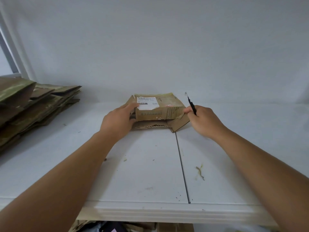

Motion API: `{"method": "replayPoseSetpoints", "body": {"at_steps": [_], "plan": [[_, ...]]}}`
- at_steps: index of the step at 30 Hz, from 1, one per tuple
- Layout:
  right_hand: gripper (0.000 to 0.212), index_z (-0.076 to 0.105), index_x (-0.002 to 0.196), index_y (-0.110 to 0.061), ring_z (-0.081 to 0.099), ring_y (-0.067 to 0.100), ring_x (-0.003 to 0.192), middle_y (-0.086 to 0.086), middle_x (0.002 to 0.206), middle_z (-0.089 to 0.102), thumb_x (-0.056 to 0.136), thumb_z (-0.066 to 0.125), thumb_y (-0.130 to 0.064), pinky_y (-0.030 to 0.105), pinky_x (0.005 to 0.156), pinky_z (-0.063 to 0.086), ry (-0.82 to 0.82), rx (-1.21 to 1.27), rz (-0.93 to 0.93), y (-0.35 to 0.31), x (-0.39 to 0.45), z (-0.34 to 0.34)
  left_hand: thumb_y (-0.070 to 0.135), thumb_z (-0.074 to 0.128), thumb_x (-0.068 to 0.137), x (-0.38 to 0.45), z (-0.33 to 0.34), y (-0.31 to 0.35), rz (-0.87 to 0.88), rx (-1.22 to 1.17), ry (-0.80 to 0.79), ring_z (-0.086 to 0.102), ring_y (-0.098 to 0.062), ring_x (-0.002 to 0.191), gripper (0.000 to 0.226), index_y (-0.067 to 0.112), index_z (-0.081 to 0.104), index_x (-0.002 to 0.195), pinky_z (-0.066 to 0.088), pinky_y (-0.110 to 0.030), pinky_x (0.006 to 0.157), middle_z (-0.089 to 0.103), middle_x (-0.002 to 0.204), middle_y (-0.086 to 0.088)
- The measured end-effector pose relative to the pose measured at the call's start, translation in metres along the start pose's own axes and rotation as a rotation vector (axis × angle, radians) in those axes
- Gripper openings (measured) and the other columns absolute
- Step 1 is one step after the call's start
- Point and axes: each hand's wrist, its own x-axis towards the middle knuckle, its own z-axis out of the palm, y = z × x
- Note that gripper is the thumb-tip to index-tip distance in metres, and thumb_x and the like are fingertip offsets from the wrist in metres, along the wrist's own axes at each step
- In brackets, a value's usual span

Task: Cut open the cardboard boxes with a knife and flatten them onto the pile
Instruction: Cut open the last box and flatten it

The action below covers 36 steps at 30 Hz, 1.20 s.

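A small box [158,108] sits mid-counter, far from the edge, flaps splayed beneath; its contents are hidden. The left hand [119,121] grips its left end. The right hand [203,119] touches its right end, clutching a knife [190,102]. Flattened pile [36,106] lies left on the white counter [150,164], against a white wall [150,47].

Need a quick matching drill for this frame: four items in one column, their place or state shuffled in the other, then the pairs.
Items
1. box
2. knife
3. pile
4. left hand

Place or state
A. held in the right hand, blade pointing up
B. flattened cardboard stacked at the table's left end
C. grips the box's left end
D. mid-table by the wall, white label on top, a flap open at the front

Pairs: 1-D, 2-A, 3-B, 4-C
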Motion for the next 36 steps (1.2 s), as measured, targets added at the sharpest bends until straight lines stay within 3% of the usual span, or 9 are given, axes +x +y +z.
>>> {"method": "replayPoseSetpoints", "body": {"at_steps": [9,13,19,22,24,27,30,33,36], "plan": [[0.030,0.064,0.113,-0.029,0.056,0.016,0.062,0.001,0.088,0.067,0.100,0.038,-0.026,0.028,0.058,0.042,0.013,0.137,0.014,0.006,0.000,0.000,0.048,0.062,0.091,0.001,0.000,-0.006,-0.099,-0.088,0.044,0.059,-0.023,0.099,0.036,0.048,0.057,0.127,0.037,-0.031,0.072,0.066,0.115,0.008],[0.035,0.053,0.131,-0.037,0.064,0.032,0.097,0.007,0.107,0.068,0.101,0.037,-0.027,0.026,0.071,0.048,0.000,0.194,0.011,0.010,0.000,-0.001,0.078,0.057,0.077,0.001,0.001,-0.004,-0.128,-0.049,-0.092,0.048,-0.013,0.088,0.051,0.057,0.055,0.123,0.034,-0.030,0.067,0.060,0.102,0.016],[0.042,0.055,0.134,-0.038,0.063,0.026,0.100,0.000,0.123,0.059,0.098,0.038,-0.023,0.035,0.083,0.052,-0.114,0.127,-0.012,0.010,-0.003,0.002,0.093,0.041,0.060,-0.006,-0.003,-0.003,-0.020,-0.155,-0.260,0.049,-0.007,0.108,0.059,0.076,0.031,0.115,0.038,-0.030,0.081,0.049,0.102,0.036],[0.046,0.056,0.128,-0.050,0.059,0.006,0.073,-0.011,0.122,0.058,0.096,0.039,-0.021,0.025,0.063,0.047,-0.216,0.066,-0.100,0.007,-0.004,0.004,0.096,0.046,0.056,-0.008,-0.001,-0.006,0.030,-0.170,-0.331,0.036,-0.010,0.132,0.072,0.077,0.021,0.120,0.033,-0.030,0.099,0.044,0.133,0.024],[0.045,0.051,0.117,-0.064,0.058,0.013,0.071,-0.010,0.105,0.063,0.098,0.039,-0.025,0.031,0.062,0.044,-0.279,-0.015,-0.090,0.008,-0.004,0.005,0.101,0.045,0.052,-0.010,0.000,-0.009,0.037,-0.151,-0.400,0.026,-0.012,0.137,0.090,0.070,0.025,0.134,0.027,-0.032,0.109,0.034,0.136,0.024],[0.024,0.062,0.108,-0.041,0.054,0.023,0.065,0.007,0.087,0.067,0.100,0.041,-0.033,0.033,0.058,0.037,-0.344,-0.134,0.006,0.010,-0.002,0.005,0.099,0.042,0.057,-0.013,0.001,-0.007,0.028,-0.125,-0.495,0.016,-0.005,0.137,0.095,0.060,0.031,0.142,0.018,-0.033,0.114,0.027,0.136,0.029],[0.043,0.065,0.109,-0.008,0.064,0.029,0.076,0.014,0.093,0.069,0.102,0.035,-0.039,0.037,0.068,0.050,-0.243,-0.196,0.027,0.006,0.001,0.002,0.087,0.036,0.080,-0.013,-0.004,0.007,0.004,-0.225,-0.506,0.026,-0.010,0.137,0.053,0.060,0.057,0.120,0.021,-0.033,0.113,0.038,0.134,0.027],[0.039,0.065,0.108,-0.011,0.058,0.021,0.057,0.009,0.077,0.067,0.102,0.034,-0.034,0.034,0.055,0.046,-0.180,-0.207,-0.028,0.003,0.000,0.000,0.070,0.032,0.095,-0.013,-0.011,0.016,0.018,-0.294,-0.554,0.042,-0.009,0.128,0.034,0.062,0.065,0.094,0.027,-0.031,0.110,0.050,0.123,0.020],[0.025,0.062,0.096,-0.016,0.056,0.017,0.062,0.000,0.079,0.060,0.099,0.038,-0.023,0.030,0.051,0.037,-0.200,-0.245,-0.094,0.003,-0.003,0.002,0.053,0.052,0.098,-0.013,-0.017,0.018,0.097,-0.310,-0.656,0.043,0.019,0.106,0.031,0.079,0.053,0.082,0.028,-0.013,0.099,0.051,0.110,0.027]]}}
